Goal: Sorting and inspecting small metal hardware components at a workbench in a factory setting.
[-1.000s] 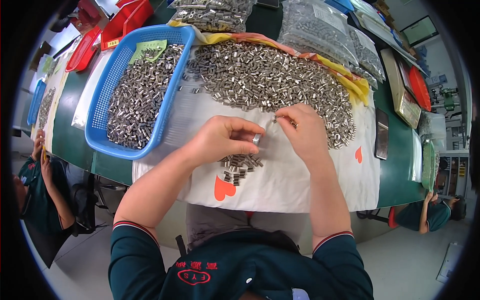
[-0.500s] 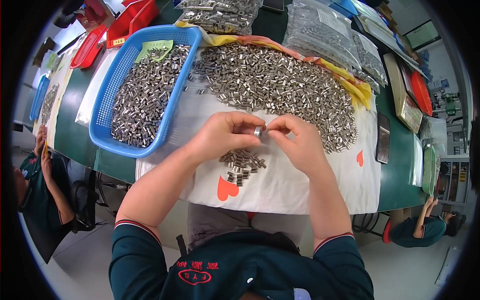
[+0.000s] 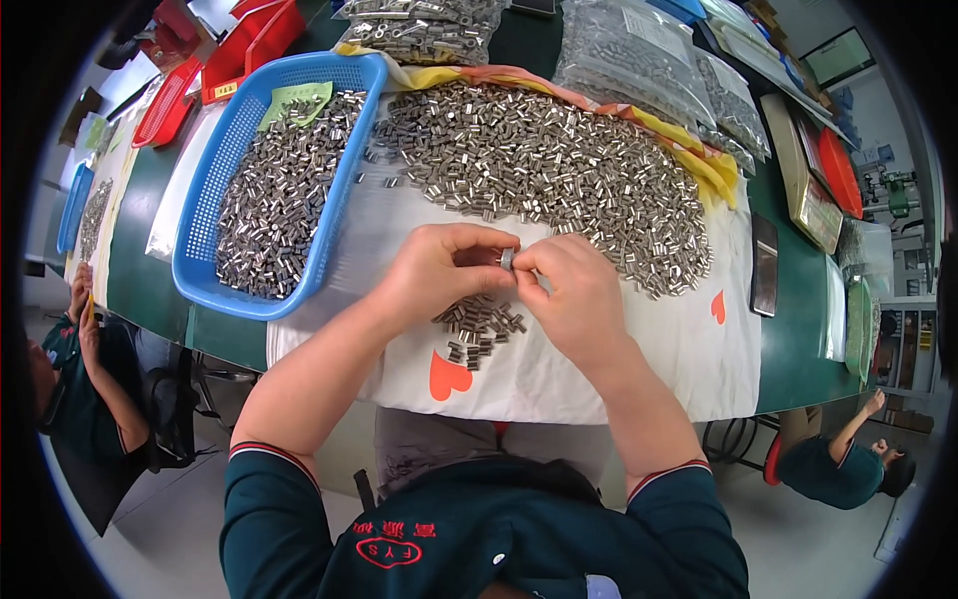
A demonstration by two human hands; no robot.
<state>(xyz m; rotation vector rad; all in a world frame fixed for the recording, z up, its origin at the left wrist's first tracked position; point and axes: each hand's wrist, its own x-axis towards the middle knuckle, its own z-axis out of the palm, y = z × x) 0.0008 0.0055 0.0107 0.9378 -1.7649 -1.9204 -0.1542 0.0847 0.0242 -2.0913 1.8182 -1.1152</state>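
Note:
My left hand (image 3: 449, 268) is closed, thumb and fingertips pinching a small round silvery metal piece (image 3: 507, 259). Right beside it, my right hand (image 3: 574, 290) is closed too, its fingertips pressed together against the piece. Anything between those right fingertips is hidden. Below the hands a small heap of short metal cylinders (image 3: 479, 321) lies on the white cloth (image 3: 559, 389). Beyond them spreads a large pile of similar cylinders (image 3: 559, 155). To the left stands a blue perforated basket (image 3: 182, 255) holding many more, with a green slip at its far end.
Clear bags of metal parts (image 3: 624, 65) lie along the back, behind a yellow and orange cloth edge (image 3: 714, 180). A dark phone (image 3: 764, 265) rests on the green table (image 3: 793, 344) at the right. Red bins (image 3: 249, 50) stand far left. Other people sit at both sides.
My right hand has moved left, bringing its fingertips from just apart to against the metal piece. My left hand keeps its pinch. The person at the right has raised an arm.

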